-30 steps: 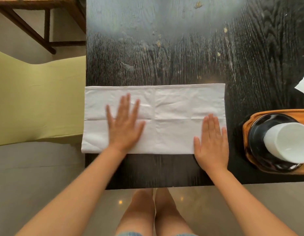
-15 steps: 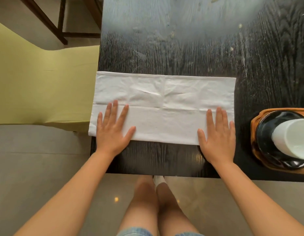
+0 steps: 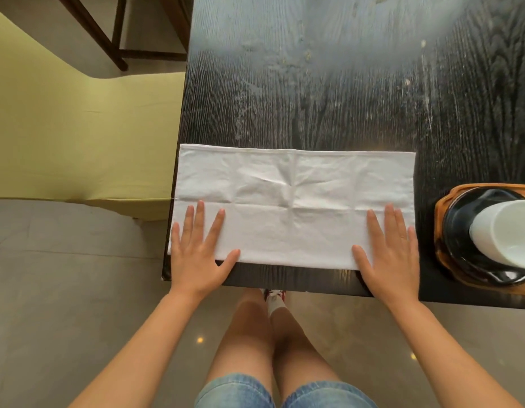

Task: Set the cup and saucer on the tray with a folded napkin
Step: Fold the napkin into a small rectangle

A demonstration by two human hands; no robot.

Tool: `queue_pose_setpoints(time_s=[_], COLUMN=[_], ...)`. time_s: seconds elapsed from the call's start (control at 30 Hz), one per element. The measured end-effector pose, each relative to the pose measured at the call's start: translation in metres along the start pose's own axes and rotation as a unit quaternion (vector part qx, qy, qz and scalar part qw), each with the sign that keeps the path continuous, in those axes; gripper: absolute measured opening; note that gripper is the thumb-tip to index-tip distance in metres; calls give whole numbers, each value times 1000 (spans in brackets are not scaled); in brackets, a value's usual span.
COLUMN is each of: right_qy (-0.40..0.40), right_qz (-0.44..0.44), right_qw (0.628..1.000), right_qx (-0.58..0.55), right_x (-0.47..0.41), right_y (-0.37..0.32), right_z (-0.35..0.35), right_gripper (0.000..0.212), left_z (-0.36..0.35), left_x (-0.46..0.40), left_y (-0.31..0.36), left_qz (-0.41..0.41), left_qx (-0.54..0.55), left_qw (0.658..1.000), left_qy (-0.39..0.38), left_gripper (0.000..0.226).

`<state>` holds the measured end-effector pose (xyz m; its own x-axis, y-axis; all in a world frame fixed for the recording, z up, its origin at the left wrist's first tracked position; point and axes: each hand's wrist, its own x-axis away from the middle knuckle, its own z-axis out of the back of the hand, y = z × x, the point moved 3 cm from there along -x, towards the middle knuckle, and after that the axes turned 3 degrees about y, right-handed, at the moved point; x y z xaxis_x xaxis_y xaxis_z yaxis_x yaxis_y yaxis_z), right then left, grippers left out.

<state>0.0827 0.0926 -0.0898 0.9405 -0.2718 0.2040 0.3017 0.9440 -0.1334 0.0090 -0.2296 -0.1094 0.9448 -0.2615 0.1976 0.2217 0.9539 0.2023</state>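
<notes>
A white napkin, folded into a long rectangle, lies flat on the dark wooden table near its front edge. My left hand rests palm down with spread fingers on the napkin's near left corner. My right hand lies the same way on the near right corner. At the right edge of view a white cup stands on a black saucer, which sits on an orange-brown wooden tray.
A yellow-green upholstered seat stands against the table's left side. Dark wooden chair legs are at the far left. My bare knees are below the table's front edge, over a grey floor.
Both hands have slid toward me across the napkin, from its middle to its near corners. The left hand also moved outward to the left.
</notes>
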Motion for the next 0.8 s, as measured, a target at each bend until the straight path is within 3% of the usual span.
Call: queue_pose_setpoints(time_s=[0.1,0.17,0.27,0.33,0.8], right_qy=[62,93,81,62,67], right_qz=[-64,-129,-196,-211,-356], right_qw=[993,982,971,970,872], right_qx=[-76,-106,-115,-107,-328], right_x=[9,22,40,42,35], right_y=[2,7,13,16,28], right_z=[16,27,33,34,40], right_gripper=[61,54,53,53,37], left_z=[7,8,-5,-18,-28], left_x=[-1,-3,-8,-12,-16], left_y=[30,71,128,145,147], left_qz=[1,-58,-138,-146,-137], left_qx=[9,16,22,10,-30], left_qw=[1000,998,990,989,990], left_qy=[21,23,6,-8,-10], left_gripper=[72,68,64,63,63])
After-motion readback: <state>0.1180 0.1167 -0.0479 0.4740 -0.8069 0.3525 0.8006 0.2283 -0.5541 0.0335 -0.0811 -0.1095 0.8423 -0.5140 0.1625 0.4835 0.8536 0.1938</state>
